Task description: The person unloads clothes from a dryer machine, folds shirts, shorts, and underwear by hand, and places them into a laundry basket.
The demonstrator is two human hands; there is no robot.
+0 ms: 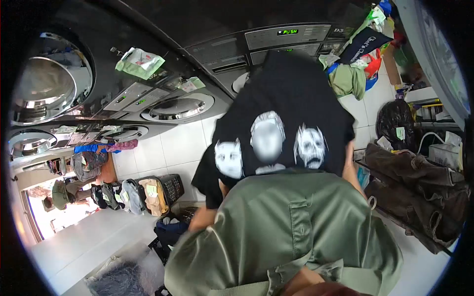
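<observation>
A black shirt (291, 93) printed with three pale faces is spread out in front of my green satin top (266, 212). At the shirt's lower left edge, my left hand (223, 188) shows only in part, with cloth over the rest of it. On the right side my right hand (350, 150) is beside the shirt's edge, its fingers mostly hidden behind the fabric. The shirt hangs between the two hands, its far end near a machine panel.
Front-loading machines (118, 106) line the left and top. A clothes pile (350, 81) lies at upper right, near a black bag (395, 123) and brown cloth (414, 192). Filled baskets (170, 190) stand at left. Another person (64, 194) is far left.
</observation>
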